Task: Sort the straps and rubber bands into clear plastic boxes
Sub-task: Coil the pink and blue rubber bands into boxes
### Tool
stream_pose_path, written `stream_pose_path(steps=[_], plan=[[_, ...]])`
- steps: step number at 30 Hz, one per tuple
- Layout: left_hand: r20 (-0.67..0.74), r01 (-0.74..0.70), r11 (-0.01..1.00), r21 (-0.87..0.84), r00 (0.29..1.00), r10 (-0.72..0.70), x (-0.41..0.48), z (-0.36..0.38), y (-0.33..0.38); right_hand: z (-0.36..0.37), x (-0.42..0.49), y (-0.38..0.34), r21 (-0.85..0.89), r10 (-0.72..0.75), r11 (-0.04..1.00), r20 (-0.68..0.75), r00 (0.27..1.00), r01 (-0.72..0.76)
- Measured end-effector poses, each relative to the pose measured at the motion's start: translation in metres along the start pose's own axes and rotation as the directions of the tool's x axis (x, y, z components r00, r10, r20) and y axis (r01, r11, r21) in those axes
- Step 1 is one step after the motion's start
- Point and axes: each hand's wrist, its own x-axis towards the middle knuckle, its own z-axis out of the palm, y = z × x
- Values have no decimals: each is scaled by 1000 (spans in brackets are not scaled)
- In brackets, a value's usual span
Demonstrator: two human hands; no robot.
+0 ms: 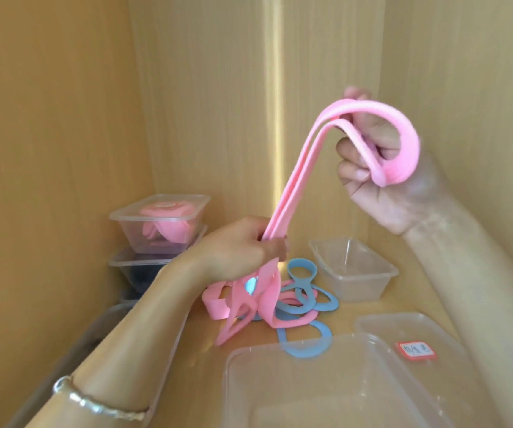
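Observation:
A long pink strap (298,177) stretches between my two hands above the wooden shelf. My right hand (369,168), raised at the upper right, grips its top end, which loops around the fingers. My left hand (243,245), lower and in the middle, grips the strap's two runs together; the rest hangs down from it into a tangled pile of pink straps (249,301) and blue rubber bands (303,304) on the shelf. An empty clear plastic box (354,273) stands open behind the pile. A lidded clear box (159,223) at the back left holds pink straps.
The lidded box sits on a second clear box with dark contents (138,270). Near the front lie an open clear box (311,387) and a clear lid (415,338) with a red-edged label (415,351). Wooden walls close in the left, back and right.

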Motion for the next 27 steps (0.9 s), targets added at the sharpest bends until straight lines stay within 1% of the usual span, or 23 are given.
stream_pose_path(steps=[2,3,5,6,7,8,9,10,11,12,13,14,15,16,17,18,20,21,22,23,24,26,27], plan=[[-198,-29,1000,-6,980,27,1,-5,-1,-5,1,0,-3,5,1000,-1,1000,-5],[-354,-52,998,-33,935,37,3,-7,0,-8,1,1,-60,7,998,-36,999,-9],[-646,-160,978,-137,763,34,3,-14,2,-12,1,6,-311,15,949,-137,990,-58],[-750,-230,960,-161,661,32,3,-17,4,-14,0,9,-449,29,887,-182,983,-110],[-813,-281,947,-152,580,41,2,-19,7,-15,0,13,-572,60,802,-210,976,-172],[-829,-301,944,-134,556,60,0,-19,9,-18,-2,17,-680,109,696,-219,970,-231],[-790,-273,954,-120,608,75,-1,-19,10,-21,-3,20,-770,173,576,-214,961,-275],[-690,-194,976,-95,720,76,-1,-17,10,-22,-5,23,-832,234,468,-210,949,-299],[-525,-97,994,-53,850,54,-1,-13,8,-23,-6,25,-870,272,385,-211,939,-307],[-352,-13,1000,-20,936,5,-1,-10,6,-24,-7,26,-887,283,340,-221,933,-313],[-259,37,999,10,965,-33,-1,-9,2,-25,-7,27,-888,273,330,-237,932,-322],[-268,53,998,36,962,-42,1,-10,0,-26,-7,26,-880,257,342,-249,934,-329],[-374,38,999,37,927,-21,4,-13,-2,-27,-6,26,-873,241,356,-259,935,-334],[-506,-6,1000,10,863,11,5,-16,-3,-28,-6,25,-865,222,370,-272,936,-339],[-579,-51,998,-27,815,26,6,-19,-4,-30,-5,25,-862,204,379,-278,939,-337],[-574,-55,998,-31,818,28,6,-21,-6,-31,-5,26,-864,190,378,-280,941,-333],[-364,91,990,108,930,-46,6,-18,-11,-33,-5,29,-884,185,331,-283,941,-331],[-253,159,966,202,962,-106,5,-16,-16,-35,-5,31,-896,196,296,-283,939,-332],[-220,186,948,259,967,-129,5,-14,-19,-35,-6,32,-905,213,265,-281,936,-332],[-258,186,945,269,959,-115,6,-15,-19,-36,-6,33,-911,227,243,-280,933,-333],[-351,166,958,234,933,-76,6,-18,-19,-37,-7,34,-912,236,236,-281,930,-336],[-507,82,986,142,862,1,5,-25,-14,-37,-7,33,-903,215,263,-288,933,-339],[-487,54,991,123,873,13,5,-26,-14,-38,-6,33,-901,200,275,-287,937,-335]])
